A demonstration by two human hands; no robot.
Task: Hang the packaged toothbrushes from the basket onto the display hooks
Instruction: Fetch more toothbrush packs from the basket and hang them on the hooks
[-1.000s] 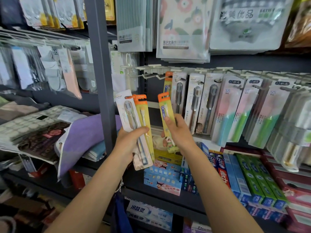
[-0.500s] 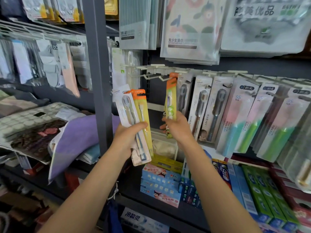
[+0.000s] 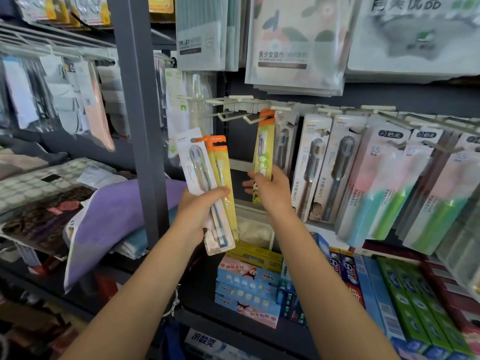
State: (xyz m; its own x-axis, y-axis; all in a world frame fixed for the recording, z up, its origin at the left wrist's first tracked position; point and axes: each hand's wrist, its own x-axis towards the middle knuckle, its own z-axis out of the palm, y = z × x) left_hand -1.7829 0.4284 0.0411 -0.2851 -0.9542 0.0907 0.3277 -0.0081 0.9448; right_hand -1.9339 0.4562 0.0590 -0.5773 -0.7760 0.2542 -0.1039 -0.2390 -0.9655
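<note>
My right hand grips the lower part of a yellow toothbrush pack with an orange top. Its orange tab sits at a white display hook, beside another orange-topped pack hanging there. My left hand holds a white toothbrush pack and a yellow-and-orange pack together, fanned upright, left of the hooks. The basket is not in view.
Rows of grey, pink and green toothbrush packs hang on hooks to the right. A grey upright post stands left of the hooks. Toothpaste boxes fill the shelf below. Folded cloths lie on the left shelf.
My right hand has lifted its yellow pack up and right, turned it edge-on and brought its orange tab to the hook. My left hand has kept its two packs.
</note>
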